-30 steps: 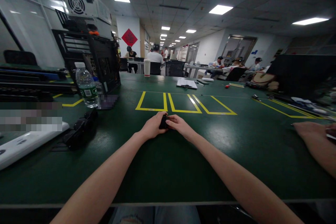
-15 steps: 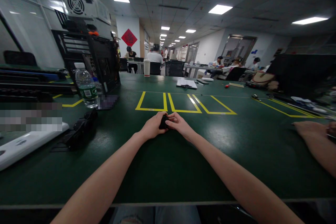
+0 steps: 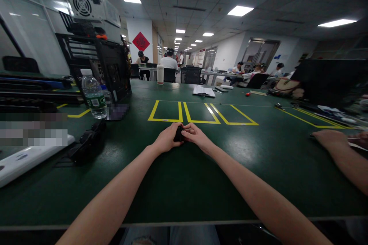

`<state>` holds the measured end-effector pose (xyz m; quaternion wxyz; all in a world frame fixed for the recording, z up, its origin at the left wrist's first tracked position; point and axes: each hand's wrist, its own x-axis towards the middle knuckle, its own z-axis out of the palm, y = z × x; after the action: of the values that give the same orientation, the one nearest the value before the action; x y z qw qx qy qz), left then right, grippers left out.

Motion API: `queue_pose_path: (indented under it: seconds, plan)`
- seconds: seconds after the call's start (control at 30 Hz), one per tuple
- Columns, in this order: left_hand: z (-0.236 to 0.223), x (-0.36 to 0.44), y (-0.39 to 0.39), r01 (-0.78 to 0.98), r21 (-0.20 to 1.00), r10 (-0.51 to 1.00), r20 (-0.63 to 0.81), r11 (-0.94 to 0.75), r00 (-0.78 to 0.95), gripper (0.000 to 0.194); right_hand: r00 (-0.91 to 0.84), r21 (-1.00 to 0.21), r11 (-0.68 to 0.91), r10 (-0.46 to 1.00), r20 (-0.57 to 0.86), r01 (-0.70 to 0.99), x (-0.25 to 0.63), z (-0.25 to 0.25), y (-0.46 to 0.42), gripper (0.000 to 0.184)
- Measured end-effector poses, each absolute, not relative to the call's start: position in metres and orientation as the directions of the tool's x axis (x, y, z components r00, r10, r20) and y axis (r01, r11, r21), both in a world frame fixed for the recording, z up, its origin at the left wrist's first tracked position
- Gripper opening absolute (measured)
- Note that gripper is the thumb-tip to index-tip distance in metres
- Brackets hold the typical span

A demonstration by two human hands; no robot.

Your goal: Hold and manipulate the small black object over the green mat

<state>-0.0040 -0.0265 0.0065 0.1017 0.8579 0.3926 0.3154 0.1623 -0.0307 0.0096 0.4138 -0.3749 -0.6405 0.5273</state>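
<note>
Lying well to the left of the small black object (image 3: 178, 134), a long white plastic device (image 3: 43, 157) rests on the dark green bench (image 3: 184, 187). Nearer to the object on that side is a bulky black item (image 3: 86, 143), and farther beyond stand a clear plastic bottle with a green label (image 3: 93, 93) and a black metal computer case (image 3: 112, 71). The left hand (image 3: 166, 138) curls around the object's left side, gripping it. The object sits between the hands, just on the near side of the yellow tape outlines (image 3: 201, 123); whether it touches the bench, I cannot tell. At its right side, the right hand (image 3: 198, 137) pinches it between thumb and fingertips. The step in hand looks like close two-handed handling, left steadying, right working; the next move seems to call for a firm left hold and fine right fingertip control. Well to the object's right is another person's hand (image 3: 329, 138)
</note>
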Motion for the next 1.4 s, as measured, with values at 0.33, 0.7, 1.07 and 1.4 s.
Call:
queue_pose_path:
  seconds: [0.33,0.7,1.07,1.4]
  plan:
    - [0.007,-0.004,-0.027,0.61,0.433,0.745,0.453,-0.664,0.489,0.063,-0.373,-0.98,0.185,0.917,0.143,0.079,0.163,0.011,-0.029,0.028]
    - [0.006,-0.004,-0.026,0.61,0.43,0.743,0.455,-0.666,0.491,0.063,-0.344,-0.981,0.181,0.928,0.144,0.076,0.161,0.006,-0.03,0.028]
    - [0.005,-0.005,-0.025,0.603,0.419,0.731,0.463,-0.679,0.502,0.061,-0.392,-0.978,0.194,0.908,0.149,0.078,0.166,0.013,-0.032,0.035]
    - [0.005,-0.004,-0.025,0.6,0.428,0.734,0.464,-0.676,0.495,0.063,-0.357,-0.99,0.13,0.928,0.105,0.048,0.161,0.005,-0.027,0.03]
